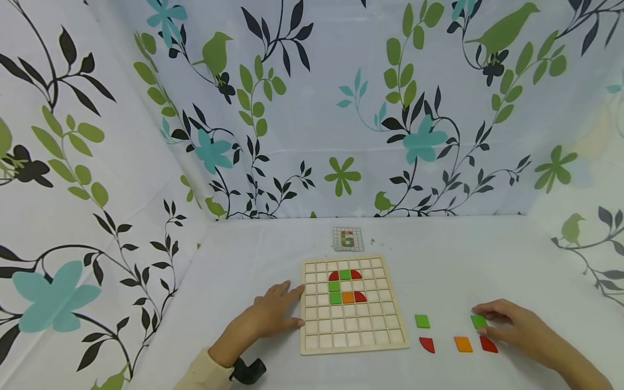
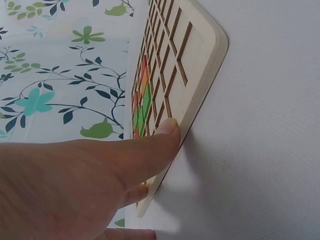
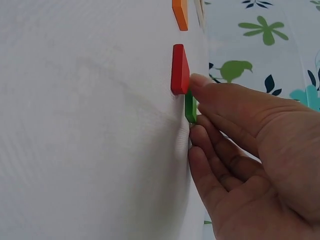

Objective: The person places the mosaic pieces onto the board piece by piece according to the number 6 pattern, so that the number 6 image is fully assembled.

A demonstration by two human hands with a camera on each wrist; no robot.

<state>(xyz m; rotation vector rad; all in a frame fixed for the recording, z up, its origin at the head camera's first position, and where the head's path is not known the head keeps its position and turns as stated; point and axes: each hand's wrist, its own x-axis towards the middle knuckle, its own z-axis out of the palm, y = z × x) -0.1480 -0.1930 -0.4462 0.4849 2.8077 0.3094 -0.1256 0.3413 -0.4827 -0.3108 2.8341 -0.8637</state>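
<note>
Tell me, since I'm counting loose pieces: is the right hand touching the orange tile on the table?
No: in the head view the right hand has its fingertips on a green tile, while the orange tile lies apart, untouched.

Grid board [image 1: 353, 333] centre on table [image 1: 487, 260], card [image 1: 348, 239] behind it, loose tiles [image 1: 422, 321] right, left hand [image 1: 273, 314] at its left edge.

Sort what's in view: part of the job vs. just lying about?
In play: grid board, steadied by left hand; green tile under right hand; loose green, orange, two red tiles; pattern card.
Lying about: white table cover; floral backdrop.
</note>
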